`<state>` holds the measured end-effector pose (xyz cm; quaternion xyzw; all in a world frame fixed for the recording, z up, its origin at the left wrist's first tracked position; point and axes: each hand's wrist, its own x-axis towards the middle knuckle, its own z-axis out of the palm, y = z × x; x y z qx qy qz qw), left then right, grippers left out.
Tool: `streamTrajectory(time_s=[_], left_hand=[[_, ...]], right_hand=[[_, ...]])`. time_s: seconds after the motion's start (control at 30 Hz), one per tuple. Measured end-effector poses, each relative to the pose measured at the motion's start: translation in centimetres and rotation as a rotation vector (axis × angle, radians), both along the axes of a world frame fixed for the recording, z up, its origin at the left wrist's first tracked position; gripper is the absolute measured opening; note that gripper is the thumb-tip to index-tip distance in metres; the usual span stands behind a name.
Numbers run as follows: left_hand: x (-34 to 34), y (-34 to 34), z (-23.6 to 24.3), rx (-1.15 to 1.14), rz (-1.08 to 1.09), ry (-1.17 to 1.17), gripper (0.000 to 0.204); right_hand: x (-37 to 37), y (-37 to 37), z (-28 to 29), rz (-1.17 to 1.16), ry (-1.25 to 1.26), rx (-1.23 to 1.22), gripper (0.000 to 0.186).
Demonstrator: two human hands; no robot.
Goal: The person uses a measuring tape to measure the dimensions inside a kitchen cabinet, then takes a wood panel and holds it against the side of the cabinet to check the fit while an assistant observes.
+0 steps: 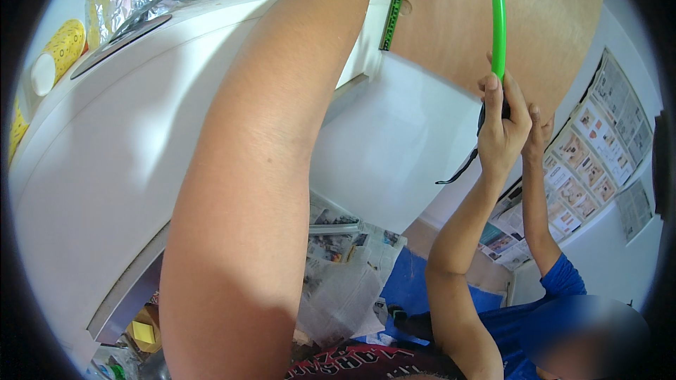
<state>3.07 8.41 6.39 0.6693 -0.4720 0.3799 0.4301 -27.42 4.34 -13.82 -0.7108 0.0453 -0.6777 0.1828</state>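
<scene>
Our left arm (267, 169) reaches up; its hand is out of view. A co-worker's hand (501, 130) grips the green hose (498, 14), standing vertical before the board (549, 21).

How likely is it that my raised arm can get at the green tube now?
Probably yes. The raised arm goes up close beside the green tube, and nothing stands between them. The co-worker's hands grip the tube lower down. Your hand itself is out of view, so I am not sure.
</scene>
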Motion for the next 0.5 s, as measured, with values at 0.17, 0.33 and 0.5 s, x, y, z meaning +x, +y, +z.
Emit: streamTrajectory(time_s=[0.17,0.33,0.5], left_hand=[[0.2,-0.2,0.0,-0.006,0.015,-0.033,0.027],[0.3,-0.4,0.1,0.008,0.026,-0.041,0.028],[0.5,-0.5,0.1,-0.002,0.049,-0.068,0.029]], right_hand=[[0.1,-0.6,0.0,0.011,-0.009,-0.031,0.035],[0.0,-0.8,-0.1,0.018,-0.003,-0.034,0.034],[0.1,-1.0,-0.3,0.02,0.008,-0.044,0.034]])
